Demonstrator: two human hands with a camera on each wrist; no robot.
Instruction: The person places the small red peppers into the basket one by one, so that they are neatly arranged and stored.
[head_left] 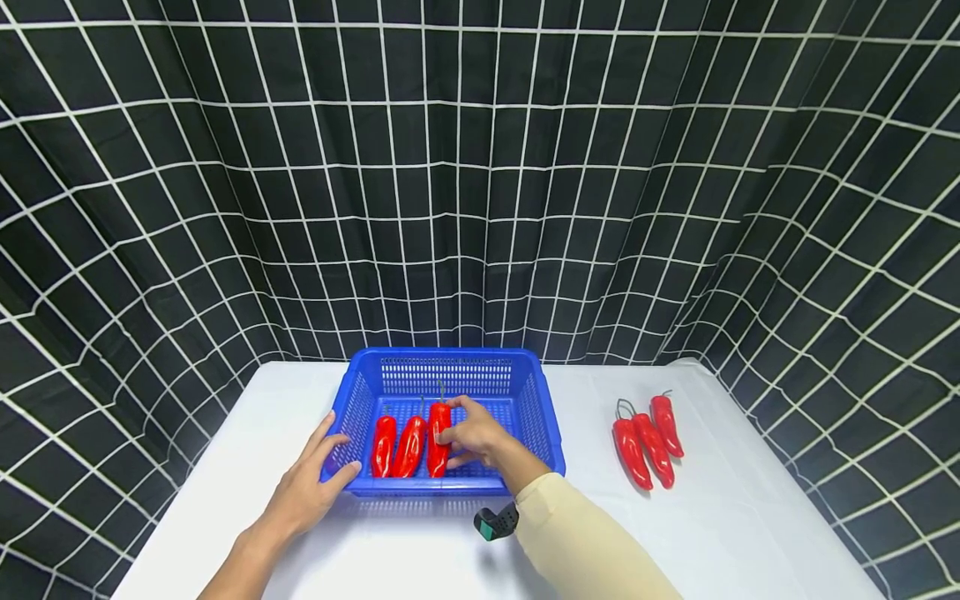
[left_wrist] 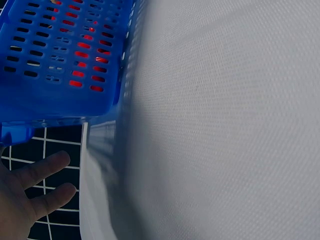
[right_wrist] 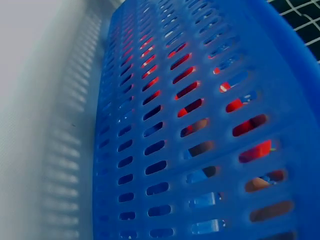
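Right hand (head_left: 477, 433) pinches red pepper (head_left: 438, 450), rightmost of three in blue basket (head_left: 480, 354); left hand (head_left: 303, 485), fingers apart, at basket's left rim; three more peppers (head_left: 654, 450) on table (head_left: 405, 550)

Blue plastic basket (head_left: 401, 486), left side: left hand (head_left: 309, 482) is blocking passage.
Basket, right front: right forearm (head_left: 585, 537) is crossing over from lower right.
White tabletop (head_left: 588, 429), right of centre: bare strip is running between basket and three red chili peppers (head_left: 654, 452).

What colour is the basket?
The basket is blue; the head view shows it best.
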